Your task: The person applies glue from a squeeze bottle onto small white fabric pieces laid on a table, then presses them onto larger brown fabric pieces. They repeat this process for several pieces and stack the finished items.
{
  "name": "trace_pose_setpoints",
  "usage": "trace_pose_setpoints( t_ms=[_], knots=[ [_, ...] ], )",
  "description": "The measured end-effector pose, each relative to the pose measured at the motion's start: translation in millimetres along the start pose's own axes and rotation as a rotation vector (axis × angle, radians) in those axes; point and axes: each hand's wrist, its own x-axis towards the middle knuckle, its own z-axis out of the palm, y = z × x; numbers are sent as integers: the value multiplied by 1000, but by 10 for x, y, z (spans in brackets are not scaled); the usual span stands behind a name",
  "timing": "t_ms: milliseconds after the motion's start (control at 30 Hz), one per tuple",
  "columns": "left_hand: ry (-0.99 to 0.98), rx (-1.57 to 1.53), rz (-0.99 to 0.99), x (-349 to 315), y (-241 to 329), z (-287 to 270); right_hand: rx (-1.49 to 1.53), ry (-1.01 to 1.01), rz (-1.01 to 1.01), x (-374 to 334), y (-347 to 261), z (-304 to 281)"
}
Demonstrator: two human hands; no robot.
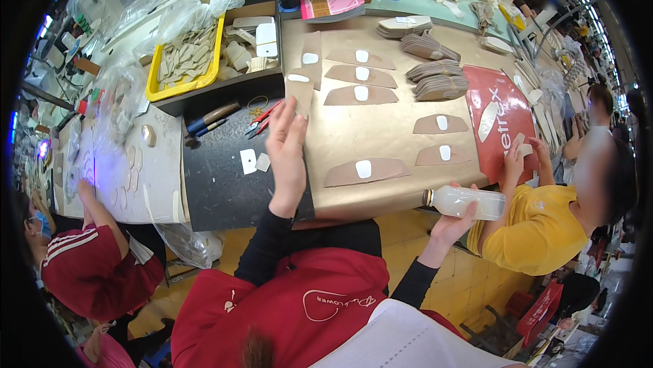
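My left hand (287, 154) lies flat on the brown table top (381, 133), fingers spread, with a tan curved piece (300, 89) at its fingertips. My right hand (454, 225) grips a clear squeeze bottle (466, 202) held sideways at the table's front edge, its nozzle pointing left. A tan curved piece with a white patch (364, 171) lies just in front of the bottle's tip. Several more such pieces with white patches (361, 74) lie across the table.
Stacks of tan pieces (435, 72) and a red printed sheet (496, 120) sit at the right. A yellow tray (187, 62) of cut pieces stands at the back left. A person in yellow (537, 228) works at my right, one in red (88, 266) at my left.
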Motion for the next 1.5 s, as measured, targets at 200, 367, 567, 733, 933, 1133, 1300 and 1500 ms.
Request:
trace_pose_setpoints(
  t_ms=[200, 367, 567, 733, 933, 1133, 1300, 1500],
  knots=[
    [29, -240, -610, -570, -487, 34, 31, 16, 4, 30, 6, -68],
    [-139, 160, -243, -648, -542, -96, 28, 2, -11, 17, -31, -86],
    [-477, 1180, 280, -621, -541, -223, 67, -22, 4, -42, -105, -63],
    [-416, 1119, 352, -702, -616, -236, 61, -34, -16, -61, -120, -72],
    [-589, 513, -213, -387, -533, -30, 118, -47, 4, -17, -143, 78],
    [-472, 358, -323, 76, -814, 278, 68, -206, -112, -13, -195, 453],
    [-475, 697, -233, 96, -1023, 141, -77, -361, -230, 85, 30, 846],
    [-518, 819, 53, 96, -1054, 136, -564, -486, -189, 367, 608, 1366]
  ],
)
